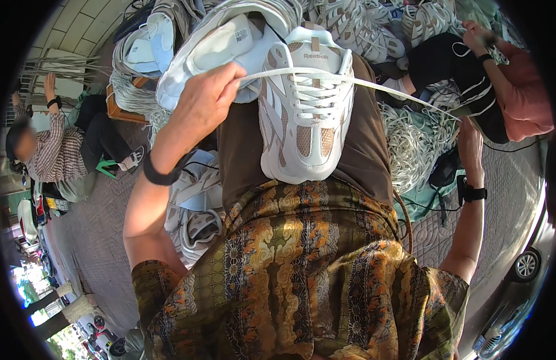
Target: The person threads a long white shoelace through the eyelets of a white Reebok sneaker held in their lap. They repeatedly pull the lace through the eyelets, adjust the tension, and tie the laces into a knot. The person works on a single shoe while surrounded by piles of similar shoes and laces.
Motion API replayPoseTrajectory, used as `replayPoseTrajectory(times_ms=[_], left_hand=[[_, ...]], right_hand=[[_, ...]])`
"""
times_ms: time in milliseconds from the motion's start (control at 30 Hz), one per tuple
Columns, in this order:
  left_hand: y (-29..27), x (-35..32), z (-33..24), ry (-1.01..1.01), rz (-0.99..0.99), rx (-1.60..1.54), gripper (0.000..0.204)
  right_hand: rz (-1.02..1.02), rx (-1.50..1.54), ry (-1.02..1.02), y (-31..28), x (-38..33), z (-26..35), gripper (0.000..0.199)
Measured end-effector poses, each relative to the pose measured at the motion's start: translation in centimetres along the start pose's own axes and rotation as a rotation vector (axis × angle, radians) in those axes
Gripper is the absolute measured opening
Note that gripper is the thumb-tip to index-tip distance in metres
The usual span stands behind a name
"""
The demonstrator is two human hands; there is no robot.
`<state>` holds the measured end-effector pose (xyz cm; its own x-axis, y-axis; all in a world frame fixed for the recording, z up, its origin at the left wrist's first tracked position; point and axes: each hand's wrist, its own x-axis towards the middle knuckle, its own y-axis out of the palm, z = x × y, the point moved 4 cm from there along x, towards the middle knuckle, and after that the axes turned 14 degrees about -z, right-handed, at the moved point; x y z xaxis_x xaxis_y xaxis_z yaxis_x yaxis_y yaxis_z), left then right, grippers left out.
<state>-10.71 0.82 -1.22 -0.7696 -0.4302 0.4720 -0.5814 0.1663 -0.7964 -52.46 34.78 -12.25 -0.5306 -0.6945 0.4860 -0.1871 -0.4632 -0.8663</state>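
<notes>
A white and beige sneaker (314,147) rests on my lap, toe toward me, with its lower eyelets laced. A flat white shoelace (383,89) runs across its top eyelets and stretches out to both sides. Left of the shoe, my left hand (209,96) pinches one part of the lace between thumb and fingers. My right hand (470,141) is far out to the right, closed on the other end, and the lace is drawn fairly straight between it and the shoe.
Loose white laces (413,150) lie heaped on green cloth at right. More sneakers (356,27) are piled ahead, with others (197,231) beside my left leg. One person (50,144) sits at left; another, in a pink top (527,90), works at upper right. A car wheel (526,264) shows at lower right.
</notes>
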Motion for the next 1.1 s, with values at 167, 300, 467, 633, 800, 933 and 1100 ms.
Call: replayPoseTrajectory(times_ms=[167,300,467,633,800,933,1100], left_hand=[[-3.0,-2.8,1.5,0.016,-0.059,0.093,0.015],[-6.2,-4.7,2.8,-0.245,-0.079,0.064,0.022],[-6.7,-6.4,3.7,-0.062,-0.180,0.277,0.025],[-7.7,-6.5,2.9,0.275,-0.288,0.434,0.024],[-8.7,-6.3,4.0,0.267,-0.294,0.505,0.016],[-9.9,-7.3,5.0,0.250,-0.249,0.706,0.014],[-10.7,-8.4,6.3,0.180,-0.145,0.914,0.014]], right_hand=[[-0.056,0.034,0.169,0.5,-2.5,-4.1,0.013],[0.007,-0.021,0.305,1.8,-5.1,-7.9,0.017],[-0.095,-0.073,0.301,2.1,-7.1,-10.0,0.021],[-0.125,0.170,0.369,1.0,-5.7,-5.5,0.026],[-0.151,0.965,0.373,0.3,-1.2,8.9,0.021],[-0.067,1.325,0.275,-0.3,2.2,19.2,0.012],[-0.065,1.343,0.250,1.5,4.0,24.4,0.013]])
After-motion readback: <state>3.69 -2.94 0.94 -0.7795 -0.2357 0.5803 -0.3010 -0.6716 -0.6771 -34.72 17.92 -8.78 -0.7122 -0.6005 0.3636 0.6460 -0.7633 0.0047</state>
